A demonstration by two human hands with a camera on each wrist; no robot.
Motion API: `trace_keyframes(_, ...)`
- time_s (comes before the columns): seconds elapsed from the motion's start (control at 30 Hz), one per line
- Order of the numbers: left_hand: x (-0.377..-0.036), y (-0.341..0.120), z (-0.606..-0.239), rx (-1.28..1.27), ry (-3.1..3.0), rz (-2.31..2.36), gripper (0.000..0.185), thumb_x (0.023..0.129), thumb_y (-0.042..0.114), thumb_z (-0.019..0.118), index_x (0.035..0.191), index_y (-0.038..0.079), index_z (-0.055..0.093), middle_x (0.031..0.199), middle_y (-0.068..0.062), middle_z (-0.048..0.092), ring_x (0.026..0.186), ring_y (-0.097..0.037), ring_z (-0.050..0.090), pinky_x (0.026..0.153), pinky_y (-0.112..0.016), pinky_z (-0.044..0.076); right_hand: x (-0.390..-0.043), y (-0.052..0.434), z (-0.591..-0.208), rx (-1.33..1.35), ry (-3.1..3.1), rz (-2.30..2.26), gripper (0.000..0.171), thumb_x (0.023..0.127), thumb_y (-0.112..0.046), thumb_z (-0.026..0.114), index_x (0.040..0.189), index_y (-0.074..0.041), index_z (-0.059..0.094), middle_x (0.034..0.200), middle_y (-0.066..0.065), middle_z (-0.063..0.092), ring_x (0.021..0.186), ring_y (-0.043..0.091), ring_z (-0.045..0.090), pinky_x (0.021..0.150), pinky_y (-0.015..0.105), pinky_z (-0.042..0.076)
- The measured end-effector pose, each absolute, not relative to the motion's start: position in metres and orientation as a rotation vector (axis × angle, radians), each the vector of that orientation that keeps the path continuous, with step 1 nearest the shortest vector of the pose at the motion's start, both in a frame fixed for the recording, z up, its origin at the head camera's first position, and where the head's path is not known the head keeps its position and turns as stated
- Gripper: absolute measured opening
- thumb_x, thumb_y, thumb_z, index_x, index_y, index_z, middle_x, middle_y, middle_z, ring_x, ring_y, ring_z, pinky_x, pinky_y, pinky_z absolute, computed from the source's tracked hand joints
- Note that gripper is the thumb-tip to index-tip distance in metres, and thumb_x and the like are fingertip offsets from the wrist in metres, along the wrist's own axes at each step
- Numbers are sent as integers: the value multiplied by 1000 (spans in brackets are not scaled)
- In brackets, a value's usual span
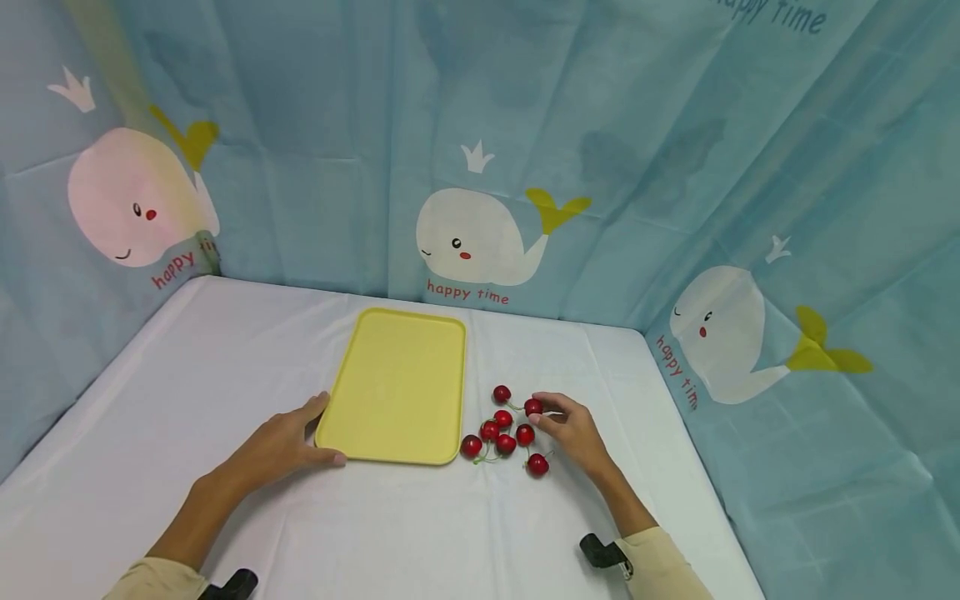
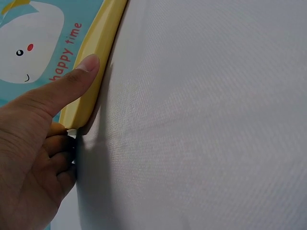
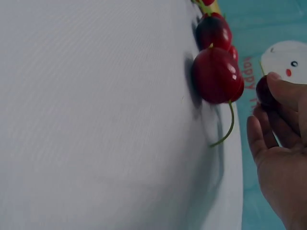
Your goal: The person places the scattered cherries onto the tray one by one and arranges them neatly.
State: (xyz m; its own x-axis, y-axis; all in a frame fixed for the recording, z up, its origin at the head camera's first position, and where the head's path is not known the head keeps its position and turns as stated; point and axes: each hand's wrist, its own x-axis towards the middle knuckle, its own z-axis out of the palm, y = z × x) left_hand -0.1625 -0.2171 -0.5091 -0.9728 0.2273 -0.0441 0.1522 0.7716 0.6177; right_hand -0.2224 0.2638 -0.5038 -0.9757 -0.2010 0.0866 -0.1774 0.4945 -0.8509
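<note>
A shallow yellow tray (image 1: 397,387) lies on the white-covered table. At its near left corner my left hand (image 1: 281,442) grips it, the thumb along the front side and the other fingers round the left side. In the left wrist view the thumb lies against the yellow tray wall (image 2: 98,48), with the fingers curled below. My right hand (image 1: 573,429) pinches a dark red cherry (image 1: 533,407) between thumb and fingers; the cherry (image 3: 265,91) also shows in the right wrist view. Several more cherries (image 1: 506,444) with green stems lie between the tray and this hand.
The white tablecloth (image 1: 420,533) spreads round the tray and cherries. Behind the table hangs a blue curtain (image 1: 322,217) printed with whales. Black camera mounts (image 1: 600,550) sit at both wrists.
</note>
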Motion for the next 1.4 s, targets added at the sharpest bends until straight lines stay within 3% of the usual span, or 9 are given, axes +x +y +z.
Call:
trace_keyframes(0.17,-163,-216,-510,293,2849,961,127,75,67,87,162,-7,32,160,-34,43,143,-56,47,111,-70,44,-222,252,-500,-380,2646,-1601,49,98,-24,79,140,-3,67,129,7,74,118,28,71,99,26,60)
trace_keyframes(0.4,-163,-216,-510,292,2862,948,126,75,66,88,162,-7,33,158,-35,44,141,-56,49,109,-70,45,-219,229,-492,-411,2577,-1657,47,98,-24,79,140,-6,67,132,9,72,117,31,71,99,31,61)
trace_keyframes(0.53,-163,-216,-511,289,2862,939,127,74,67,87,161,-8,33,158,-35,44,141,-56,48,109,-70,45,-219,217,-491,-416,2544,-1687,44,98,-23,79,139,-10,68,129,8,73,113,28,73,95,27,61)
trace_keyframes(0.73,-163,-215,-510,277,2857,932,128,74,68,87,162,-8,32,159,-35,44,141,-56,48,110,-69,45,-217,201,-492,-467,2482,-1741,46,99,-22,77,140,-3,66,126,11,72,108,26,75,91,24,62)
trace_keyframes(1.0,-162,-216,-507,285,2852,954,127,76,67,86,161,-9,32,161,-34,40,144,-56,46,112,-69,43,-218,181,-494,-424,2467,-1774,47,99,-25,78,140,-4,66,128,9,73,115,27,72,94,23,61)
trace_keyframes(1.4,-162,-216,-509,297,2862,945,125,76,68,85,160,-9,35,162,-31,41,145,-54,45,114,-68,42,-223,158,-496,-423,2450,-1826,42,97,-22,80,136,-7,70,122,8,75,111,25,74,90,20,60)
